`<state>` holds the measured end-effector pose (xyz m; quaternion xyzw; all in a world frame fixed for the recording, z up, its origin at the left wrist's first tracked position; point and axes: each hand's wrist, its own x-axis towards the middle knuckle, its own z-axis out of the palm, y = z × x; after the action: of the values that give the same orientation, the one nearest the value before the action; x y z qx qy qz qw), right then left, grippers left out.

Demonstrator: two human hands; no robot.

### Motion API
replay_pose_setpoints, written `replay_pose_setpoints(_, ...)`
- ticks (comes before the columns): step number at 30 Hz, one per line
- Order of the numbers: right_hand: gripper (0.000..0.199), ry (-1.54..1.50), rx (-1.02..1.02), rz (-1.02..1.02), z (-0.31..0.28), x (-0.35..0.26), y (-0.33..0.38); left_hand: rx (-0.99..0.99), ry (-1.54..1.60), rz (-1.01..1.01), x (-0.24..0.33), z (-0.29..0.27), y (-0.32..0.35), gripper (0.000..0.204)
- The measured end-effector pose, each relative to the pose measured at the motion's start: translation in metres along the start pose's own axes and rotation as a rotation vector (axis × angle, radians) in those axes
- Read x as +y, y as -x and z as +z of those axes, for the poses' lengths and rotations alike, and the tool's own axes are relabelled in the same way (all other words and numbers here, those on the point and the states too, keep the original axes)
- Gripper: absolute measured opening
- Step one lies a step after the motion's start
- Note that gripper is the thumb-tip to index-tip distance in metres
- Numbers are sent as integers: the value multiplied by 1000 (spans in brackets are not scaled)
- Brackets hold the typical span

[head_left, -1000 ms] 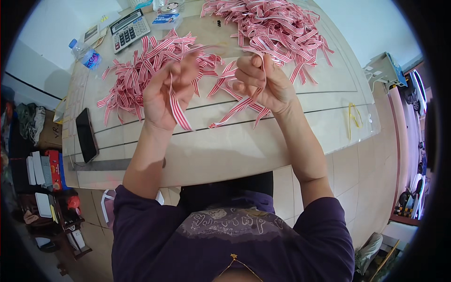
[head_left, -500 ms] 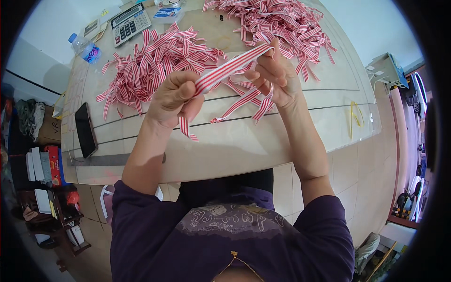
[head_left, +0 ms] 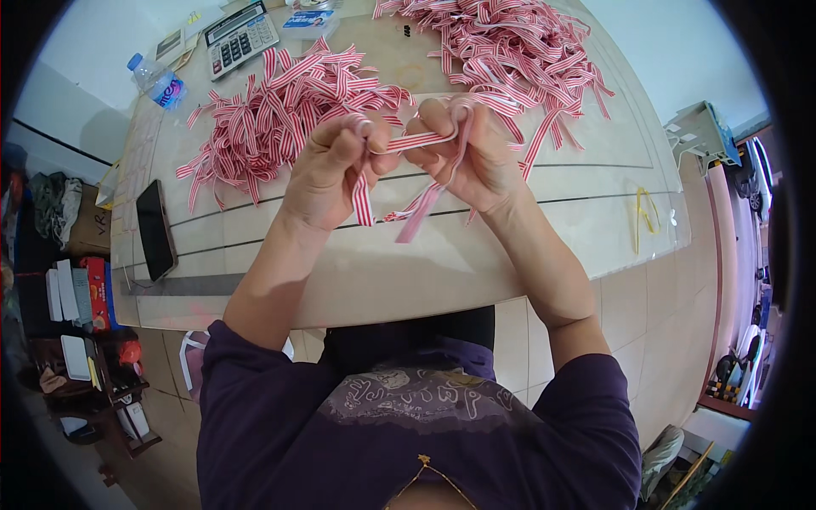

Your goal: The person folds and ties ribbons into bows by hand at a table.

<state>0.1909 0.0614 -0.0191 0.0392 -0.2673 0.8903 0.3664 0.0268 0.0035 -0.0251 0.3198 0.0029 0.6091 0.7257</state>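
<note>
Between my two hands runs a red-and-white striped ribbon (head_left: 416,142), held above the table. My left hand (head_left: 336,166) pinches one part of it, and a short striped end hangs below those fingers. My right hand (head_left: 476,157) has its fingers bent around the other part; a strand loops over the fingers and its tail hangs down, smeared by motion. Beyond my left hand lies a heap of striped ribbon bows (head_left: 255,127). Past my right hand is a larger pile of the same striped ribbons (head_left: 518,51), with some strands reaching toward the hand.
On the table (head_left: 340,280), a calculator (head_left: 242,41) and a water bottle (head_left: 157,82) stand at the far left. A phone (head_left: 155,229) lies near the left edge. A yellow tie (head_left: 643,212) is at the right edge. A blue-and-white packet (head_left: 308,21) lies at the back.
My hands have come closer together. The ribbon, stretched long and flat before, now spans a short gap and loops over my right fingers, its tail hanging down.
</note>
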Motion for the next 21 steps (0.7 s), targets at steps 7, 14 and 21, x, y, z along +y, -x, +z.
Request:
replay_pose_setpoints(7,16,291,227,137,4,-8,-2,250,-402,-32,1,22,-9,15)
replay_pose_setpoints(14,16,788,250,-13,32,-10,-8,329,-751,29,8,36,-16,15)
replay_pose_setpoints(21,16,1140,185,-209,23,2,-8,477,-816,-62,13,41,-16,17)
